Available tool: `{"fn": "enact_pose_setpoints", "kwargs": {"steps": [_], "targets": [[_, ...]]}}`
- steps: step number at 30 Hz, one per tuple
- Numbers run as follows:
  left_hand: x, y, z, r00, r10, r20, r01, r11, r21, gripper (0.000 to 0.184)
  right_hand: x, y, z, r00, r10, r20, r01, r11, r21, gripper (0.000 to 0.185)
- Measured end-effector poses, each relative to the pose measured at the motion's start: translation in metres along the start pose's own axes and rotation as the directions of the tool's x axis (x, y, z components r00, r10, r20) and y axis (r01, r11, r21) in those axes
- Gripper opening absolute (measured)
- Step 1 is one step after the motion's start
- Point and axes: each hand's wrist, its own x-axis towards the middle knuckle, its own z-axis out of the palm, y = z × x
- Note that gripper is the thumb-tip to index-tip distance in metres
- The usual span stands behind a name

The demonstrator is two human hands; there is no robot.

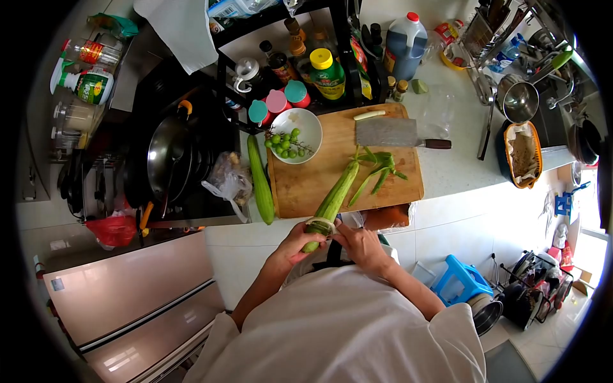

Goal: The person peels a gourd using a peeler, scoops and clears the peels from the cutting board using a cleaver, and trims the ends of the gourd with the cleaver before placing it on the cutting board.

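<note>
A long green luffa gourd slants from the cutting board toward my body, its surface pale and stripped in lengthwise bands. My left hand is wrapped round its near end. My right hand is closed on a pale, curved peeler that lies across the gourd; my fingers hide most of its handle. Green peelings lie in a loose pile beside the gourd's far end. A cleaver rests flat on the board behind them. Another whole luffa lies left of the board.
A white bowl of green grapes sits at the board's back left corner. A knotted plastic bag is near the stove, where a wok stands. Bottles and lidded jars line the back. A lined basket stands at the right.
</note>
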Motion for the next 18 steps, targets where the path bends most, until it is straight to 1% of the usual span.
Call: {"fn": "enact_pose_setpoints", "kwargs": {"steps": [3,6,7,8,11,12,14,16,17,18], "targets": [[0.005,-0.007,-0.012,1.0,-0.005,-0.003,0.005,1.0,-0.006,0.048,0.003,0.001,0.002,0.996,-0.065,-0.058,0.054,0.984,-0.17,0.018],[0.004,-0.005,-0.008,0.996,-0.092,0.011,0.092,0.995,-0.034,0.049,0.026,0.05,0.005,0.994,0.064,-0.088,-0.083,0.97,-0.229,0.017],[0.002,-0.004,-0.006,0.996,-0.09,0.009,0.091,0.996,-0.027,0.05,0.033,0.064,0.001,0.991,0.094,-0.094,-0.113,0.966,-0.233,0.017],[-0.001,-0.003,-0.002,0.996,-0.091,0.005,0.091,0.996,-0.017,0.051,0.041,0.081,0.001,0.989,0.015,-0.149,-0.049,0.973,-0.228,0.016],[0.002,0.001,-0.003,0.997,-0.075,0.006,0.075,0.997,0.032,0.053,0.065,0.107,-0.011,0.989,0.03,-0.147,-0.077,0.943,-0.324,0.015],[0.002,0.003,-0.005,0.998,-0.066,0.0,0.066,0.997,0.05,0.053,0.064,0.103,-0.012,0.987,0.066,-0.146,-0.109,0.942,-0.316,0.014],[0.002,0.009,-0.005,0.998,-0.063,-0.024,0.063,0.998,0.023,0.053,0.067,0.083,-0.025,0.983,0.121,-0.138,-0.158,0.94,-0.303,0.014],[0.004,0.008,-0.007,0.998,-0.061,-0.025,0.061,0.998,0.017,0.052,0.042,0.054,-0.022,0.99,-0.081,-0.112,0.061,0.983,-0.172,0.011],[0.007,0.004,-0.012,0.998,-0.06,-0.016,0.06,0.998,0.028,0.052,0.031,0.038,-0.017,0.981,-0.152,-0.119,0.14,0.985,-0.102,0.015],[0.009,0.002,-0.014,0.998,-0.062,-0.006,0.062,0.997,0.041,0.051,0.02,0.02,-0.005,0.999,-0.023,0.032,0.03,0.97,-0.242,0.02]]}}
